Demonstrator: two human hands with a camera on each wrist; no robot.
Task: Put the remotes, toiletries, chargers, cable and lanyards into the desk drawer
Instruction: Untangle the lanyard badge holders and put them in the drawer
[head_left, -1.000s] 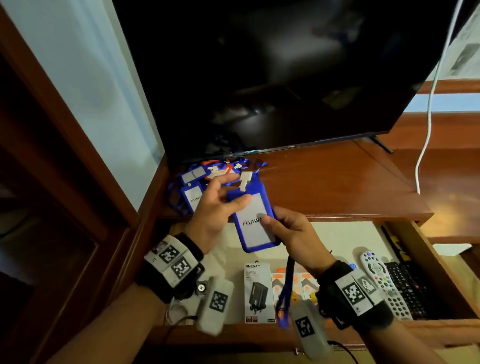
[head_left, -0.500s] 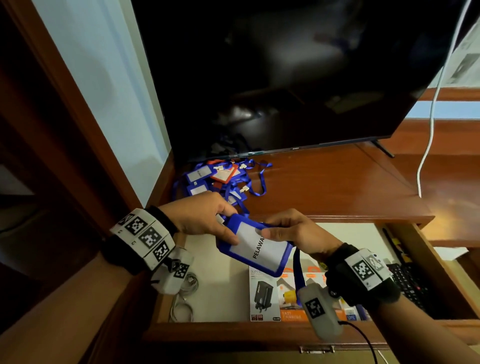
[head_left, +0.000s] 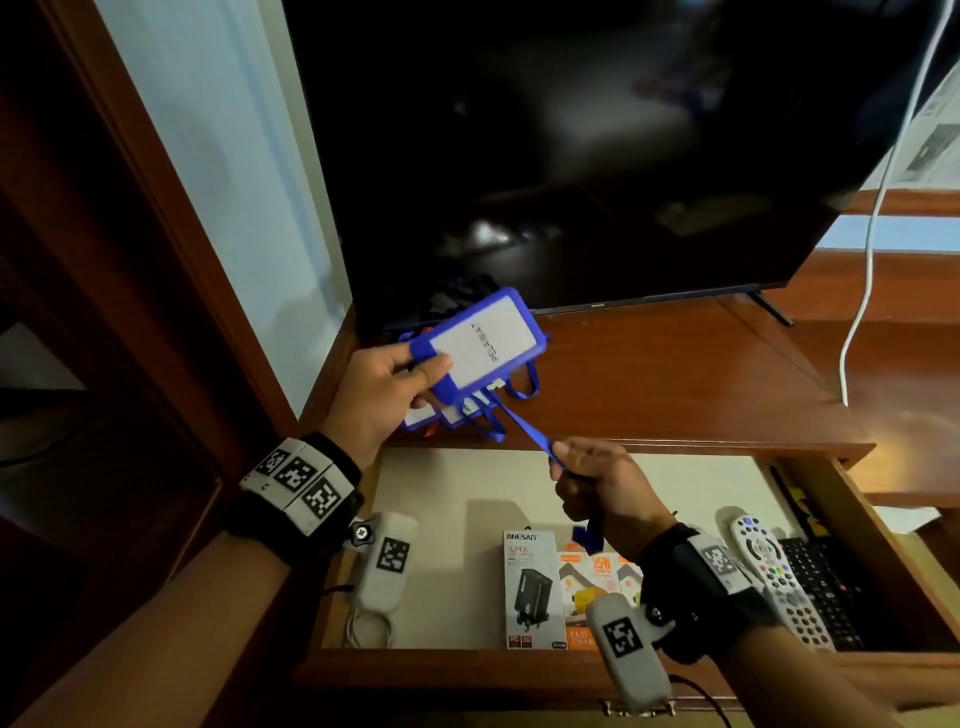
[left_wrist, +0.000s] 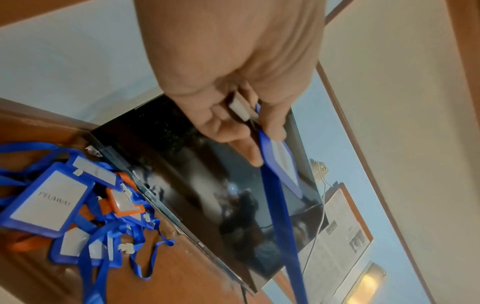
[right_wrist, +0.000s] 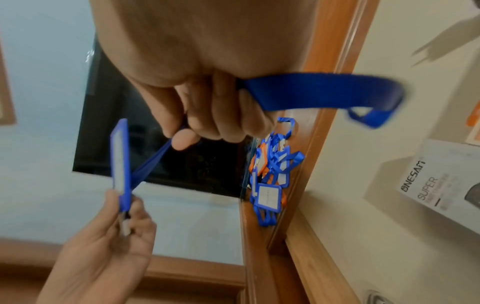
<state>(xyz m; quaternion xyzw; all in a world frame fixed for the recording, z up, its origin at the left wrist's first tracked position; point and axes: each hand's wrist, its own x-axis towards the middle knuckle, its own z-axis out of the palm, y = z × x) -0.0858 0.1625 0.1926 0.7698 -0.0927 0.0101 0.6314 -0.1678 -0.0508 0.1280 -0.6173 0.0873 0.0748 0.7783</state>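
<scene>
My left hand (head_left: 395, 387) pinches the end of a blue badge holder (head_left: 480, 343) marked PELAWAT, raised over the desk's left corner. Its blue strap (head_left: 522, 423) runs taut down to my right hand (head_left: 582, 478), which grips it above the open drawer (head_left: 597, 667). The strap's loose loop (right_wrist: 319, 91) hangs out of that fist. A pile of blue and orange lanyards (left_wrist: 78, 207) lies on the desk by the TV. Inside the drawer are charger boxes (head_left: 532, 592), a white remote (head_left: 774, 577), a black remote (head_left: 826, 587) and a white cable (head_left: 369, 629).
A large dark TV (head_left: 597, 156) stands on the wooden desk top (head_left: 675, 384), close behind the lanyard pile. A white cord (head_left: 872, 249) hangs at the right. A wooden frame (head_left: 130, 171) and pale wall close off the left side.
My left hand has lifted the badge holder up and back over the desk corner. My right hand let go of the holder and slid down onto the strap, pulling it taut.
</scene>
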